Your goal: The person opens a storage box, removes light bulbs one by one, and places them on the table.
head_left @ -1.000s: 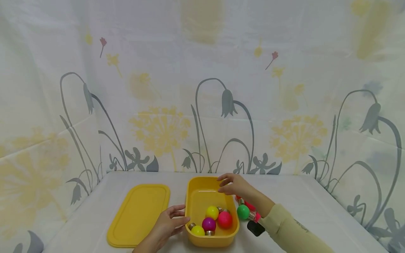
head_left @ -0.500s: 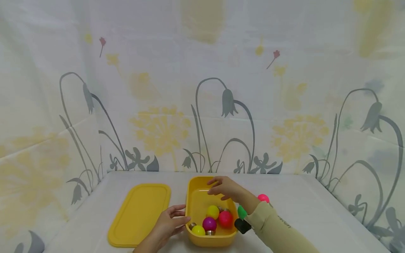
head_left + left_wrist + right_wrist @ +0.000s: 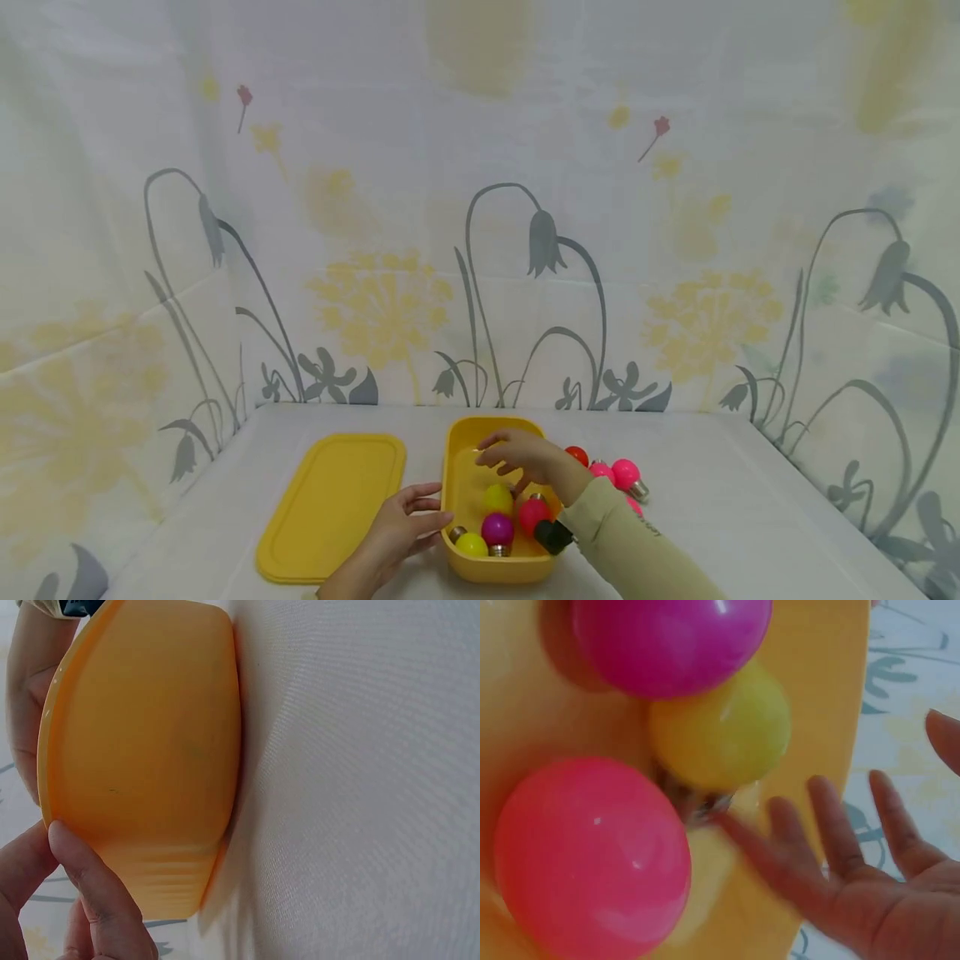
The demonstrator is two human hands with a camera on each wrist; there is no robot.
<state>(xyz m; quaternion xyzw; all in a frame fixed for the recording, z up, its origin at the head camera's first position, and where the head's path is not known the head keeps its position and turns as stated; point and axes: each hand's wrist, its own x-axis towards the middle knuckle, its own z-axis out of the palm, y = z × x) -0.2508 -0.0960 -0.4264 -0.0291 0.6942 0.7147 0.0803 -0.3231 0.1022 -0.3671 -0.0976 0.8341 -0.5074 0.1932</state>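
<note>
My left hand [image 3: 402, 527] is at the left side of a yellow plastic box [image 3: 465, 575]. In the left wrist view, its thumb and a finger pinch the box rim [image 3: 46, 757]. My right hand [image 3: 528, 460] reaches over the box with spread fingers and holds nothing. Its lowest finger is right at the metal base of a yellow bulb [image 3: 727, 735] in the right wrist view. Close by lie a purple bulb [image 3: 497, 529] and a pink bulb [image 3: 533, 515], with another yellow bulb [image 3: 472, 545] in the front left corner.
A flat yellow lid [image 3: 333, 508] lies left of the box. To the right, several bulbs lie on the white table, among them a red bulb [image 3: 577, 455] and a pink bulb [image 3: 626, 474], partly hidden by the sleeve [image 3: 626, 537]. A patterned curtain [image 3: 390, 208] stands behind.
My right hand has moved left and down from the box's right rim to over its inside. The forearm now covers the green bulb and uncovers the pink and red ones. My left hand stays put.
</note>
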